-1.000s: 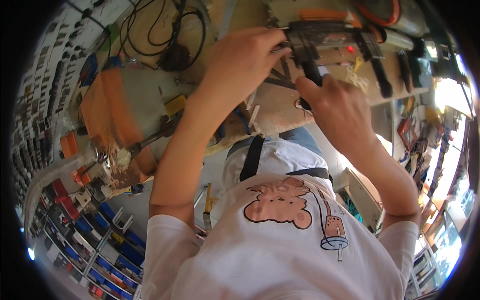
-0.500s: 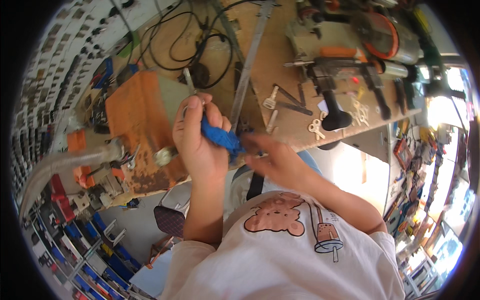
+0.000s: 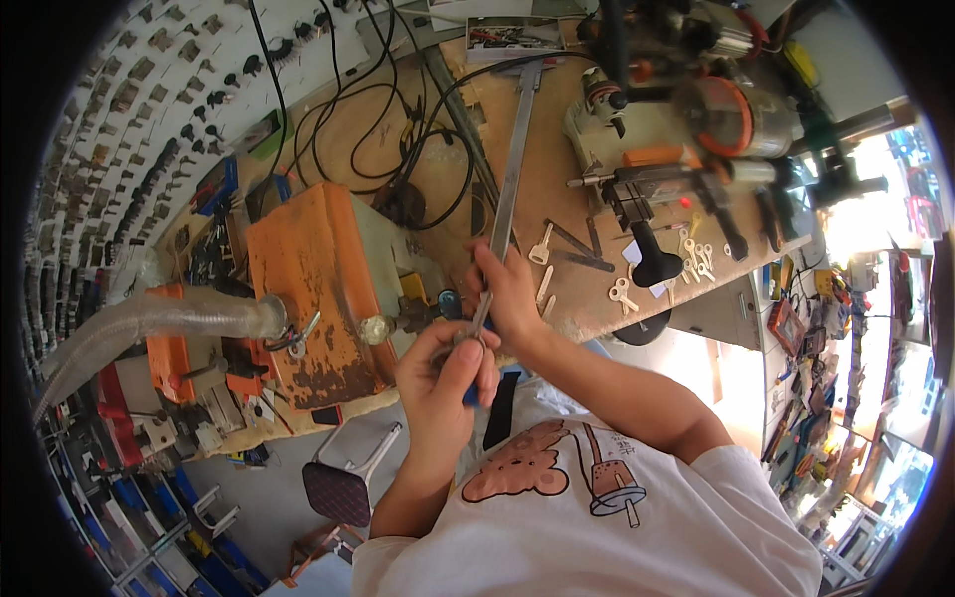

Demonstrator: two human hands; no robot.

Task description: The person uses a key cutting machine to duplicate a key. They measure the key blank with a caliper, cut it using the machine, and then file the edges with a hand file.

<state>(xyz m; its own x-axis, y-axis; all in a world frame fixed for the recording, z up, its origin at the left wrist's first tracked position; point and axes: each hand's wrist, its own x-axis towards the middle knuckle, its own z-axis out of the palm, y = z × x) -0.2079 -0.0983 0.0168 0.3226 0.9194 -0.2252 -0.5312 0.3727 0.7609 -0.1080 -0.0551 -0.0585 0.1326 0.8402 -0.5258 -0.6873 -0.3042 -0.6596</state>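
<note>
My left hand (image 3: 440,373) is closed in a pinch, thumb on top, on what looks like a key (image 3: 481,312), its slim metal blade pointing up toward the right hand. Blue cloth (image 3: 472,395) shows below the left fingers. My right hand (image 3: 512,298) is curled close to the blade's tip; its fingertips are partly hidden, so what it grips cannot be told. Beyond it a long steel caliper (image 3: 517,149) lies on the wooden workbench (image 3: 567,308), its lower end covered by the right hand. A loose key (image 3: 541,245) lies to the right.
A worn orange machine (image 3: 318,289) with a clear hose (image 3: 169,316) stands left. At right is a key-cutting machine (image 3: 647,179) with black handles; several keys (image 3: 699,261) lie beside it. Black cables (image 3: 398,169) coil at the back. A stool (image 3: 336,493) stands below the bench.
My left hand has dropped toward my body, and the blue cloth is now mostly hidden. My right hand has moved up beside the metal piece. The view has shifted slightly.
</note>
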